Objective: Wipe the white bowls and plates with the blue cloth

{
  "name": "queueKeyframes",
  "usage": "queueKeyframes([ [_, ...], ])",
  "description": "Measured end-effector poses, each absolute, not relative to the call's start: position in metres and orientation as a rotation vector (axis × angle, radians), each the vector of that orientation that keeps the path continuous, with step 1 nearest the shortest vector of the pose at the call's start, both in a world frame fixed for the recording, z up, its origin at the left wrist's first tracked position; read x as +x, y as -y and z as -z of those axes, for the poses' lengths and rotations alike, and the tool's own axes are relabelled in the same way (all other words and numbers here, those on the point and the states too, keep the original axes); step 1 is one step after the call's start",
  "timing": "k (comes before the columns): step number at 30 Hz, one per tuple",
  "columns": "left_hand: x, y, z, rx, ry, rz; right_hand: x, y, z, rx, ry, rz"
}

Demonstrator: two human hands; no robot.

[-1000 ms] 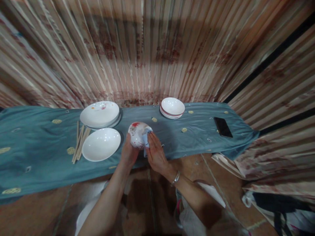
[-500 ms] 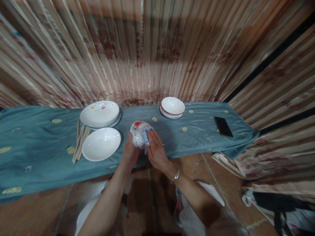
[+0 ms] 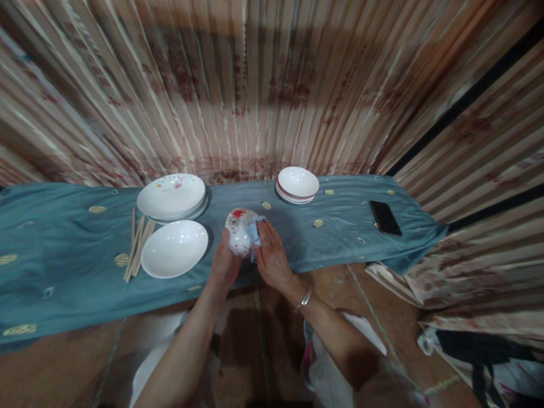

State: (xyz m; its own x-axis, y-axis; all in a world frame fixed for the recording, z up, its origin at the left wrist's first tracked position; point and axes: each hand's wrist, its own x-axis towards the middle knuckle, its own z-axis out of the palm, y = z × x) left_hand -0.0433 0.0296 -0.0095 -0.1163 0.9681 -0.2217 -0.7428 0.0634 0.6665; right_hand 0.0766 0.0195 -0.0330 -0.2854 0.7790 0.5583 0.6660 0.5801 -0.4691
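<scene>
A white bowl (image 3: 240,232) with red flowers is held up near the table's front edge, its patterned outside facing me. My left hand (image 3: 225,262) grips its left side; the fingers behind the bowl are hidden. On the right side, my right hand (image 3: 273,256) presses a light blue cloth (image 3: 254,231) against the bowl's outer wall, fingers closed over the cloth. Left of my hands lies a deep white dish (image 3: 174,250), and behind it a stack of white plates (image 3: 171,198) with a flower print. Beyond the held bowl stands a stack of small bowls (image 3: 298,183).
Several wooden chopsticks (image 3: 139,249) lie left of the deep dish. A black phone (image 3: 385,218) rests toward the right end of the table's teal cloth (image 3: 76,272). A pleated curtain (image 3: 263,102) hangs close behind the table. Brown tiled floor (image 3: 335,289) shows in front.
My right hand and the blue cloth have shifted slightly right along the bowl's outside. My left hand keeps its grip, and the bowl stays in nearly the same place.
</scene>
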Motion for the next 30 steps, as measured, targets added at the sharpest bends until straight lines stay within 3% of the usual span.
queueKeyframes([
  [30,-0.045,-0.031,0.009,0.334,-0.780,-1.508,0.088,-0.007,0.028,-1.244,2.078,-0.180],
])
